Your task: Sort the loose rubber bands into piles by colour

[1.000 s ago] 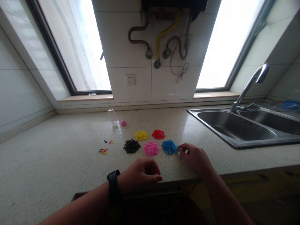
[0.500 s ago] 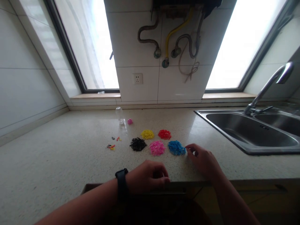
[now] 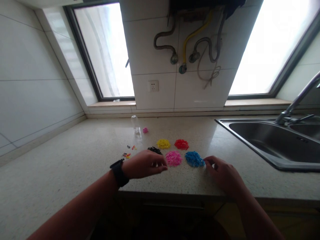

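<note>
Over the near edge of the black pile [image 3: 155, 150], my left hand [image 3: 146, 163] hangs with its fingers curled toward the thumb. Anything between its fingertips is too small to make out. My right hand [image 3: 223, 171] rests at the right edge of the blue pile [image 3: 194, 159], thumb and finger pinched on a small blue piece there. Between the hands lies a pile of small pink pieces [image 3: 173, 158]. Yellow pieces [image 3: 163, 143] and red pieces [image 3: 181, 144] form two piles behind. The pieces look like little loops or bands.
A clear bottle [image 3: 135, 124] stands upside down beside a pink lid [image 3: 145, 130]. Several mixed-colour pieces [image 3: 127, 155] lie left of the piles. A steel sink [image 3: 250, 146] with a tap [image 3: 297, 96] is set into the counter [image 3: 62, 166] at right.
My left hand has moved left and away from me, from the counter's front edge to the black pile. My right hand stays at the blue pile. The view has shifted left.
</note>
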Available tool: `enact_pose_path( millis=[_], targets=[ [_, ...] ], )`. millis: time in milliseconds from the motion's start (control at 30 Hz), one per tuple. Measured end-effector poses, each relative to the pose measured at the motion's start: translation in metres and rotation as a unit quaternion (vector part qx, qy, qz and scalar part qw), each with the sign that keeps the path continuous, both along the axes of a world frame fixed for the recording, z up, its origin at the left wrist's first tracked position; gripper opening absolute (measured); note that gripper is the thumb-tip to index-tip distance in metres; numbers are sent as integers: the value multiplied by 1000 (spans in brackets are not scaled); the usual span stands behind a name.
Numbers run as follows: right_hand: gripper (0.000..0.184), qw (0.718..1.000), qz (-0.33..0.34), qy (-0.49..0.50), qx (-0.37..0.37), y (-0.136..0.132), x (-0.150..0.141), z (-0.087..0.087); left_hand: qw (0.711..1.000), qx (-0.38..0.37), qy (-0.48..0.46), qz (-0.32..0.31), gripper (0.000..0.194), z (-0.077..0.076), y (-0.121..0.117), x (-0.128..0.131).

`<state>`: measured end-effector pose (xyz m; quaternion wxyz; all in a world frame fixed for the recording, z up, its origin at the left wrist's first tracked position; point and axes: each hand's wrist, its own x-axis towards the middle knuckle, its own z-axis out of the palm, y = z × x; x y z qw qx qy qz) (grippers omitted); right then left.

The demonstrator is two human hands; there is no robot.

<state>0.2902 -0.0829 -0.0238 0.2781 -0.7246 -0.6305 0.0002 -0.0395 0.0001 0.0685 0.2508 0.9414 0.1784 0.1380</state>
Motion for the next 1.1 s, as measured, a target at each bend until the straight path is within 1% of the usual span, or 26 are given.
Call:
enact_pose_path(
  millis=[67, 133, 200, 267, 400, 533, 633, 733, 900, 1100],
  targets=[
    [23, 1000, 4, -4, 8, 1, 1, -1, 998, 17, -10, 62, 27, 9, 17, -17],
    [24, 1000, 6, -5, 13, 1, 1, -2, 992, 37, -7, 123, 30, 15, 35, -37],
    [24, 1000, 7, -5, 10, 2, 2, -3, 982, 51, 31, 177, 31, 16, 52, -57],
    [25, 1000, 9, -6, 10, 3, 2, -3, 976, 53, 61, 202, 31, 13, 68, -76],
    [26, 1000, 14, -9, 21, 4, 3, -4, 972, 23, 122, 202, 27, -2, 91, -101],
    [28, 1000, 17, -13, 18, 4, 4, -4, 968, -10, 160, 193, 28, -16, 104, -112],
    [29, 1000, 18, -12, 7, 5, 4, -5, 965, -15, 173, 196, 28, -23, 111, -119],
    [29, 1000, 18, -7, -4, 5, 4, -5, 963, -14, 184, 196, 27, -28, 116, -125],
    [27, 1000, 24, -1, 9, 5, 5, -6, 960, -4, 191, 202, 21, -32, 119, -130],
    [26, 1000, 23, -3, 8, 6, 6, -7, 959, 5, 189, 213, 19, -30, 117, -129]
  ],
)
